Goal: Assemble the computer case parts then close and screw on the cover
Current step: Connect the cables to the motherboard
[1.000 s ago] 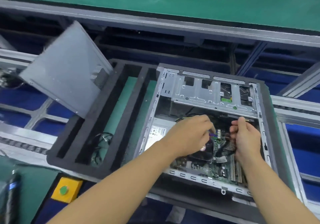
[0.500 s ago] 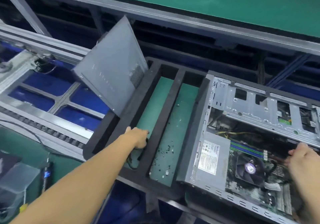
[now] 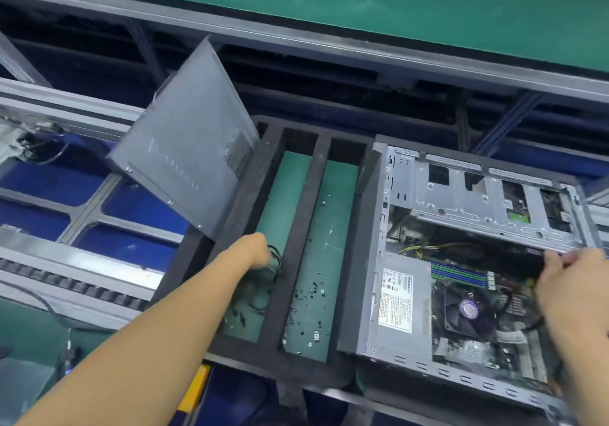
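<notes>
Left hand (image 3: 260, 251) is moved out of computer case (image 3: 395, 297), curled round black cable (image 3: 276, 255) left of case | right hand (image 3: 568, 282) is kept inside case, grip cannot be told

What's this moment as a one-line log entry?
left hand grips black cable in foam tray | right hand inside open case | cover off, leaning

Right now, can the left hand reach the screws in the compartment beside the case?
Probably yes: the left hand, gripping a cable, is one compartment away; only a foam divider intervenes; screws lie uncovered.
</notes>
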The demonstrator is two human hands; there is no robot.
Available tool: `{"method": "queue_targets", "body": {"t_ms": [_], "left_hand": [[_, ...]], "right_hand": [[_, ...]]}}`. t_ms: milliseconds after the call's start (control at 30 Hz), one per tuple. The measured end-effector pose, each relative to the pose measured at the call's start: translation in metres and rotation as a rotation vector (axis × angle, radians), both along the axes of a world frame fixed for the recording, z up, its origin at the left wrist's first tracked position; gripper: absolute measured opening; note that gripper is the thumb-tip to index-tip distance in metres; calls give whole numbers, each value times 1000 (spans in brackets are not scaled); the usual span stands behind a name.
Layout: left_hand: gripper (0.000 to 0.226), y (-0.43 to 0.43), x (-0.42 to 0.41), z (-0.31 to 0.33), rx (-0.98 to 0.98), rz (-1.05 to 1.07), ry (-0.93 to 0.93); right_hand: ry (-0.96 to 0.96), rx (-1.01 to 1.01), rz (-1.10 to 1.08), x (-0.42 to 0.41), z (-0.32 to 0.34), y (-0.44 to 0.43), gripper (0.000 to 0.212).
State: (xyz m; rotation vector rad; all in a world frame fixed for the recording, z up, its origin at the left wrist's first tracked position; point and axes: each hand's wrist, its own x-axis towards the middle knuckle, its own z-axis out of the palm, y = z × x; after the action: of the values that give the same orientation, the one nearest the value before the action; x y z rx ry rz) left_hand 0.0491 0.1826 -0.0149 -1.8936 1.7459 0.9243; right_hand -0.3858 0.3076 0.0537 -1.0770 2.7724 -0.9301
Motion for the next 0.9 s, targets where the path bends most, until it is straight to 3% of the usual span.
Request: {"method": "queue_targets", "body": {"t_ms": [167, 367, 600, 700, 833, 900], "left_hand": [[28, -11, -9, 25, -129, 84, 77], [24, -14, -37, 75, -469, 114, 112], [22, -5, -89, 123, -584, 62, 215], [25, 3, -105, 141, -620, 37, 266], [26, 19, -131, 175, -708, 19, 333], [23, 25, -144, 191, -775, -8, 349]], "right_hand": [[26, 74, -6, 9, 9, -6, 23], [98, 112, 149, 46, 17, -25, 22], [43, 108, 265, 79, 17, -40, 23], [-78, 90, 276, 87, 19, -41, 20], [-443, -20, 337, 88, 22, -39, 15], [-529, -40, 435, 88, 27, -36, 8]]}}
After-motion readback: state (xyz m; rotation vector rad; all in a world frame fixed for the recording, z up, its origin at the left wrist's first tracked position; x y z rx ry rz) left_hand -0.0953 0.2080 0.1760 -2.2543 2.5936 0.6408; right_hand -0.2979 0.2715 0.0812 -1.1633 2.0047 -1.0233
